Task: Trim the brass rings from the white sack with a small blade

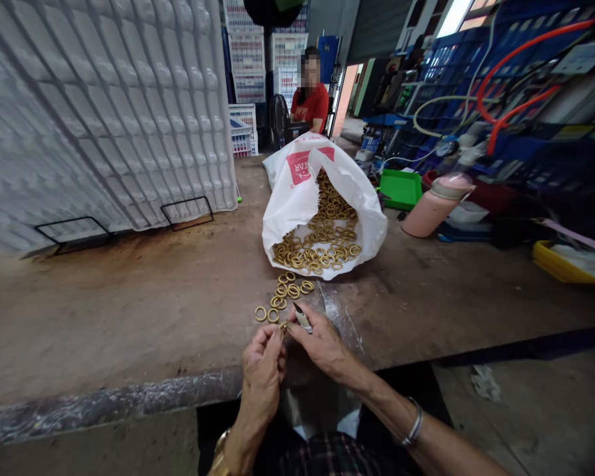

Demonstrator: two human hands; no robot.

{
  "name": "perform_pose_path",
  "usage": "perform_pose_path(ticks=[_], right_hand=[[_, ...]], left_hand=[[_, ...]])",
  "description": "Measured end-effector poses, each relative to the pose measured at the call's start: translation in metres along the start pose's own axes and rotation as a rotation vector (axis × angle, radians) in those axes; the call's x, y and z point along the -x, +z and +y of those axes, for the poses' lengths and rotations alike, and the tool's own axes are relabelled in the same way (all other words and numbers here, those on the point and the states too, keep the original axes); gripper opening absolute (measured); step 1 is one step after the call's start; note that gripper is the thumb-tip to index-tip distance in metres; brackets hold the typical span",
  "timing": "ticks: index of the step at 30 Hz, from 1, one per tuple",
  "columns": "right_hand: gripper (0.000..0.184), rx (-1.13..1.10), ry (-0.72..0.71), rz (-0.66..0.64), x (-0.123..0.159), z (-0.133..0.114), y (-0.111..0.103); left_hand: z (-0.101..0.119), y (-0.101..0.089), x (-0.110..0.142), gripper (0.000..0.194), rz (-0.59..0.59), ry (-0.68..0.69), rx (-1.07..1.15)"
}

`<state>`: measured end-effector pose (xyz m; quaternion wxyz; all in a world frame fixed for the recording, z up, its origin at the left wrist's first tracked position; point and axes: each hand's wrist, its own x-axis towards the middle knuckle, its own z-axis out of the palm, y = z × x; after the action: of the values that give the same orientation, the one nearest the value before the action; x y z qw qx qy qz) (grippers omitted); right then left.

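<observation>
Brown tabletop (188, 317) ahead, hands (262, 370) angle inward with ring (283, 326) and knife (302, 318).

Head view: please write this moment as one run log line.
left hand: pinching ring | right hand: at same ring, holding small blade | white bag: open, rings inside | loose rings: on table

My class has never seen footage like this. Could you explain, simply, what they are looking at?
There is no robot: one picture, from a camera on a person's head, looks forward and down at their bare hands. The left hand pinches a small gold-coloured ring; the right hand holds a small knife beside it. On the worktable lie loose rings, with a torn-open white sack of more behind them. A green tray and pink bottle stand to the right.
</observation>
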<state>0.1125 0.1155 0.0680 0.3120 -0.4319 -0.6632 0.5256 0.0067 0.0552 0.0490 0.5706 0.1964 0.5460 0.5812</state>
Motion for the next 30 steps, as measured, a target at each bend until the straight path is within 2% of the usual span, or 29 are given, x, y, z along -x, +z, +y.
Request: perform_pose_path(ticks=[6, 8, 10, 14, 20, 24, 30], right_hand=[[0.018, 0.116, -0.038, -0.024, 0.003, -0.004, -0.003], [0.018, 0.127, -0.028, -0.026, 0.003, -0.003, -0.003], [0.018, 0.108, -0.004, -0.028, 0.003, -0.001, -0.002], [0.018, 0.068, 0.029, -0.027, 0.005, 0.001, -0.002], [0.018, 0.083, 0.038, -0.041, 0.005, 0.004, -0.003], [0.016, 0.343, -0.022, -0.028, 0.009, 0.005, -0.005], [0.017, 0.785, -0.129, -0.144, 0.020, 0.010, -0.006]], left_hand=[[0.001, -0.003, 0.006, 0.034, 0.045, 0.224, -0.293], [0.002, -0.003, 0.008, 0.033, 0.027, 0.244, -0.329], [0.002, -0.003, 0.009, 0.033, -0.025, 0.150, -0.287], [0.001, -0.006, 0.010, 0.030, -0.165, -0.069, -0.061], [0.002, -0.007, 0.012, 0.026, -0.218, -0.116, 0.114], [0.001, -0.005, 0.012, 0.028, -0.175, -0.088, 0.089], [-0.002, -0.006, 0.013, 0.032, -0.154, -0.050, 0.021]])
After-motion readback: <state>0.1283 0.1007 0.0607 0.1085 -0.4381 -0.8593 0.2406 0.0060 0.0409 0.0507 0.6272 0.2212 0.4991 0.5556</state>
